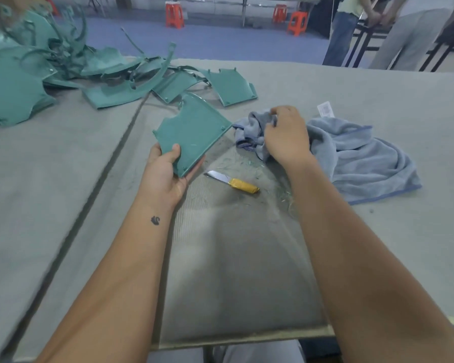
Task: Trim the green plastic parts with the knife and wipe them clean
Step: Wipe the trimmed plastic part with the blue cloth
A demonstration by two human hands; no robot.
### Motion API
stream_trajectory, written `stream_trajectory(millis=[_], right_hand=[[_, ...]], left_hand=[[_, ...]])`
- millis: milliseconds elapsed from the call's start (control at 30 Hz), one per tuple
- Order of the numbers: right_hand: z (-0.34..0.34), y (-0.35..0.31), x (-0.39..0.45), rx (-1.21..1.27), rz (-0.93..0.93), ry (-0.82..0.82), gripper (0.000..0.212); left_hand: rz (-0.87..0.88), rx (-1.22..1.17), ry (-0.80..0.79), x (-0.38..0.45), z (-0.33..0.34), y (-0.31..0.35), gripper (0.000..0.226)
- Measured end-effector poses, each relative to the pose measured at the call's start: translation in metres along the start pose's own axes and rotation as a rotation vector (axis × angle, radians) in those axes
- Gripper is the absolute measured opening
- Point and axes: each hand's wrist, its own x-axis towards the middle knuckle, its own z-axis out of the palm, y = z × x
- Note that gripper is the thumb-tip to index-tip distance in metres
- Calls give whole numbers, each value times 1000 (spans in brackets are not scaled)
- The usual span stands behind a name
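A: Counter point(351, 87): pile point(37, 61) far left, towel point(364, 158) right. Step?
B: Wipe, I'd say. Left grip point(165, 174) clamped on part point(192, 132), off the counter; right grip point(286, 137) bunching towel.
A: Next?
B: Bring towel to part. Knife point(233, 180) lies between the arms, blade bare; shavings point(247, 163) around.

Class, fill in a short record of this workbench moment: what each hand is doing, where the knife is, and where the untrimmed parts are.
left hand: holds a green part above the table
right hand: grips the cloth
knife: lying on the table between the arms, untouched
pile of parts: far left of the table
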Motion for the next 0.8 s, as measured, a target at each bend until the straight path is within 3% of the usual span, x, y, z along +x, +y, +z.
stream_trajectory(millis=[100, 167, 233, 300, 400, 567, 667, 800], right_hand=[[1, 4, 9, -196, 145, -162, 30], [-3, 6, 8, -279, 167, -173, 16], [-11, 4, 5, -248, 149, -44, 19], [-22, 0, 1, -233, 84, 225, 29], [-36, -10, -9, -46, -39, 477, 21], [-18, -11, -30, 367, 151, 349, 21], [7, -1, -40, 458, 293, 215, 28], [8, 4, -43, 651, 308, 288, 28]], left_hand=[[-5, 6, 7, 1, 1, 1, 22], [-4, 26, 11, 1, 2, 1, 22], [-4, 46, 12, 1, 2, 1, 22], [-4, 67, 11, 2, 2, 0, 22], [3, 106, 17, 2, 2, 0, 22], [37, 99, 23, -1, 2, -1, 22], [45, 105, 22, -1, 1, -2, 21], [78, 104, 25, -2, -1, 0, 23]])
